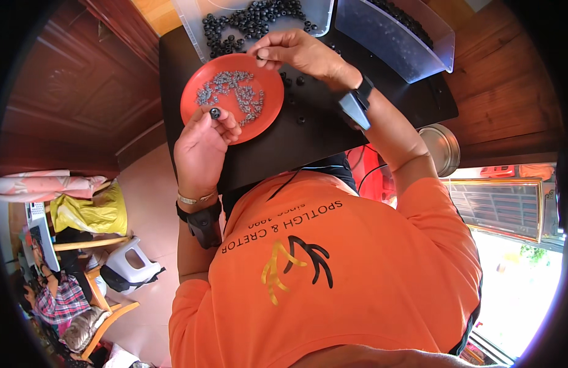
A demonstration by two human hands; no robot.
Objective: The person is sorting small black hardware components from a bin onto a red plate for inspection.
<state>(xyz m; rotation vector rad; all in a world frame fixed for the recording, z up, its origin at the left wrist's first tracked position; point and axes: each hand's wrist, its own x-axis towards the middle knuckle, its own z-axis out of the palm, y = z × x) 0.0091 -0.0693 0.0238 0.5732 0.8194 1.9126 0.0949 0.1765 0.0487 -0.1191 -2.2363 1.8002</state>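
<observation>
My left hand [204, 144] is closed on a small round black part [215, 113] with a hole in its end, held between thumb and fingers over the near left edge of an orange-red plate [192, 86]. Many tiny silvery metal pieces [250, 101] lie spread across the plate; they are too small to name. At the plate's far right rim my right hand [296, 54] pinches its thumb and fingertips together. Something small and dark shows at those fingertips, but its kind is unclear.
Behind the plate stands a clear plastic bin [327, 18] of black round parts [256, 21]. Another clear bin [394, 52] with dark parts stands to its right. Several loose black parts [301, 119] lie on the black table [253, 165]. A person [60, 300] sits at far left.
</observation>
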